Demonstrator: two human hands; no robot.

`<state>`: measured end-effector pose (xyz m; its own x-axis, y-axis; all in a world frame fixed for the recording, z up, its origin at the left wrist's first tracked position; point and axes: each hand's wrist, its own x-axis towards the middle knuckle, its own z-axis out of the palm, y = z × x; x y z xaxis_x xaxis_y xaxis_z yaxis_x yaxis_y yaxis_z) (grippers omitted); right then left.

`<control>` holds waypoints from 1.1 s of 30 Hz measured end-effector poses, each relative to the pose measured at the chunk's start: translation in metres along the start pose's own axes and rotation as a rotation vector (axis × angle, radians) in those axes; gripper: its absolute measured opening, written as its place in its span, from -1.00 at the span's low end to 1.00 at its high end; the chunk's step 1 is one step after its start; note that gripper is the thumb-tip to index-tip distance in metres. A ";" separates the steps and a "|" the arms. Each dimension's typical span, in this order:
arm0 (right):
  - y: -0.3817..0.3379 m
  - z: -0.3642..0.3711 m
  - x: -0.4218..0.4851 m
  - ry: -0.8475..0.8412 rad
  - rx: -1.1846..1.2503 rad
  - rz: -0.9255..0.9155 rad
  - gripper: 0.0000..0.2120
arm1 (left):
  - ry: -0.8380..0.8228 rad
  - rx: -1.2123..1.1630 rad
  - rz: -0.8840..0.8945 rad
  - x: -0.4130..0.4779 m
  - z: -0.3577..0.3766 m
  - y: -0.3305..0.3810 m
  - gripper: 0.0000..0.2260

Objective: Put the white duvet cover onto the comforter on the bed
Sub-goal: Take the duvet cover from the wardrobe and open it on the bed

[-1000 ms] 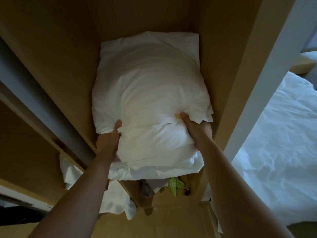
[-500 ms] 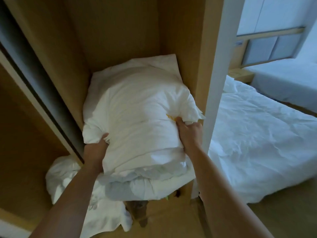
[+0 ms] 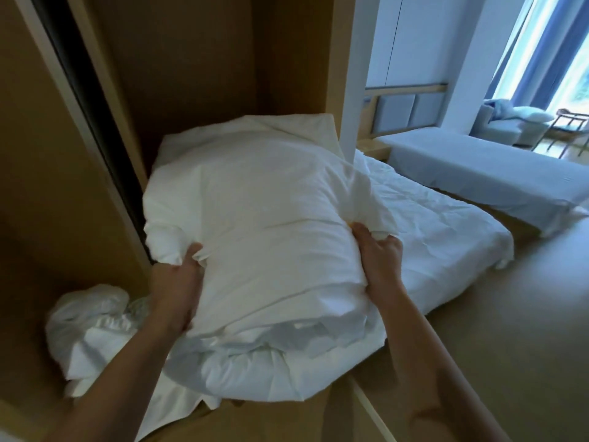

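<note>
Two hands [image 3: 178, 282] [image 3: 379, 260], one folded white bundle [image 3: 264, 224], one crumpled white heap [image 3: 92, 333], two beds [image 3: 446, 244] [image 3: 478, 173], one armchair [image 3: 506, 126].

Lit by cool daylight from the window [image 3: 564, 52]; overexposed at the window itself. Tinted blue across the bed [image 3: 446, 237] nearest the window. Dimmed to warm brown shadow inside the wardrobe [image 3: 191, 74], farthest from the window. Softly shadowed along the white duvet cover [image 3: 264, 224] edge away from the window. Slightly motion-blurred throughout; bowed at frame edges.
</note>
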<state>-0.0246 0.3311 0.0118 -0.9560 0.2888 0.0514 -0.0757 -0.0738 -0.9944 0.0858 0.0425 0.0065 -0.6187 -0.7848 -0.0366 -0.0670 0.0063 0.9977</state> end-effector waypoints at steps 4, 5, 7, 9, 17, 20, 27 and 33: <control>-0.005 -0.027 -0.019 0.023 0.041 0.008 -0.70 | -0.066 0.028 0.003 -0.036 0.004 0.006 -0.71; -0.006 -0.035 -0.022 0.031 0.049 0.005 -0.76 | -0.075 0.029 0.002 -0.044 0.006 0.006 -0.72; -0.005 -0.055 -0.026 0.042 0.070 -0.001 -0.82 | -0.081 0.014 0.035 -0.061 0.011 0.006 -0.72; -0.007 -0.071 -0.030 0.041 0.084 0.008 -0.79 | -0.078 0.031 0.079 -0.078 0.016 0.007 -0.68; -0.010 -0.170 -0.026 0.235 0.089 0.004 -0.57 | -0.242 0.063 0.104 -0.152 0.086 0.018 -0.62; -0.022 -0.223 -0.022 0.286 0.017 -0.160 -0.79 | -0.348 0.064 0.136 -0.174 0.138 0.020 -0.73; -0.048 -0.378 0.009 0.517 -0.073 -0.245 -0.77 | -0.594 0.161 0.118 -0.267 0.294 0.014 -0.55; -0.070 -0.503 0.045 0.672 -0.088 -0.265 -0.85 | -0.833 0.099 0.223 -0.356 0.416 0.039 -0.50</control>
<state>0.0806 0.8292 0.0371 -0.5257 0.8126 0.2517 -0.2306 0.1487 -0.9616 -0.0219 0.5800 0.0348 -0.9946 -0.0498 0.0909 0.0799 0.1905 0.9784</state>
